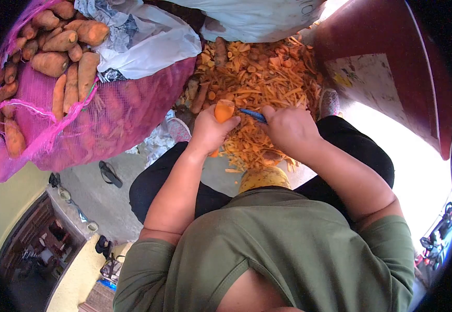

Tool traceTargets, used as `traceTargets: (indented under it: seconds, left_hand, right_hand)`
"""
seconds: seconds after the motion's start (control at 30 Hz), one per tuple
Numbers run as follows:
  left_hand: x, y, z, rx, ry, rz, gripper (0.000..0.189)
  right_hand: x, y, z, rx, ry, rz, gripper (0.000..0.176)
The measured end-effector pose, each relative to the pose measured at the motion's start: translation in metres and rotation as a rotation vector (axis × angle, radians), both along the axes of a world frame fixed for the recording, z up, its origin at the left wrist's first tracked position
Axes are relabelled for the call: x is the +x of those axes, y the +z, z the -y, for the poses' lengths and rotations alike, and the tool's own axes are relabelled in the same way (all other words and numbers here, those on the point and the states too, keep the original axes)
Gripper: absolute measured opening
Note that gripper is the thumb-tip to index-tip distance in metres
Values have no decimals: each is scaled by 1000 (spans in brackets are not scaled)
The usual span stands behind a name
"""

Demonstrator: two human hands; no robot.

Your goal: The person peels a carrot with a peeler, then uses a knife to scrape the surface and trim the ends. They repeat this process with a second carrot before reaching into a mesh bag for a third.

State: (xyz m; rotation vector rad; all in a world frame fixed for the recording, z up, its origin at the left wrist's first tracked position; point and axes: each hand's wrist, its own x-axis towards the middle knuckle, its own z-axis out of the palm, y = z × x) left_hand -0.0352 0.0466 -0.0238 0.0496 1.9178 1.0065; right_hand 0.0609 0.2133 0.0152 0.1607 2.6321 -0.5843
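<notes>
My left hand [211,129] is wrapped round a peeled carrot [224,111], whose bright orange end sticks up past the thumb. A bit of its lower end shows below the hand. In my right hand [291,130] is a blue-handled peeler [253,115], its tip pointing left toward the carrot with a small gap between them. The blade itself is too small to make out. Beneath both hands lies a heap of orange carrot peelings [267,78] on the floor.
At left, a pink mesh sack [132,104] bears several unpeeled carrots [54,62] and a white plastic bag [158,47]. Another white sack [257,21] stands behind the peelings. A dark red container [387,62] is at right. A sandal [110,174] lies on the floor.
</notes>
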Motion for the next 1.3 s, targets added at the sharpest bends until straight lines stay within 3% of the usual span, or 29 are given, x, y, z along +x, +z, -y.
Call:
traceTargets:
  seconds: [0.1, 0.2, 0.3, 0.4, 0.5, 0.6, 0.8, 0.9, 0.93, 1.07, 1.1, 1.2, 1.3]
  left_hand:
    - [4, 4, -6, 42, -44, -106, 29]
    - [8, -5, -5, 70, -205, -394, 19]
    - [1, 4, -8, 62, -166, -201, 18]
    - [-8, 21, -8, 208, 28, 234, 18]
    - [-12, 25, -1, 338, 77, 543, 14]
    - [-14, 22, 1, 302, 9, 523, 14]
    - [-1, 14, -8, 10, -245, -222, 13]
    - [9, 17, -10, 48, -490, -603, 17]
    - [19, 22, -16, 130, -539, -625, 18]
    - [7, 17, -17, 125, -389, -617, 29]
    - [2, 16, -14, 93, -302, -443, 33]
    - [1, -4, -7, 316, 153, 68, 29]
    - [0, 8, -11, 385, 409, 370, 36]
  right_hand:
    - [0, -1, 2, -27, -18, 34, 19]
    - [-5, 5, 0, -94, -13, 104, 15]
    - [-7, 8, -1, -77, -7, 94, 13]
    - [-6, 12, -4, -49, 21, 49, 12]
    - [-4, 11, -4, -23, 48, 15, 11]
    - [0, 8, -1, -22, 38, -9, 11]
    - [2, 4, 0, -18, -30, 77, 11]
    - [8, -16, 0, 6, -48, 109, 12]
    - [10, -29, -6, 6, -55, 171, 14]
    - [-4, -23, -12, 10, -124, 202, 24]
    - [-9, -19, -16, -4, -186, 171, 24]
    - [-24, -3, -41, -25, -392, 37, 30]
    - [-35, 2, -69, -108, -527, -187, 35]
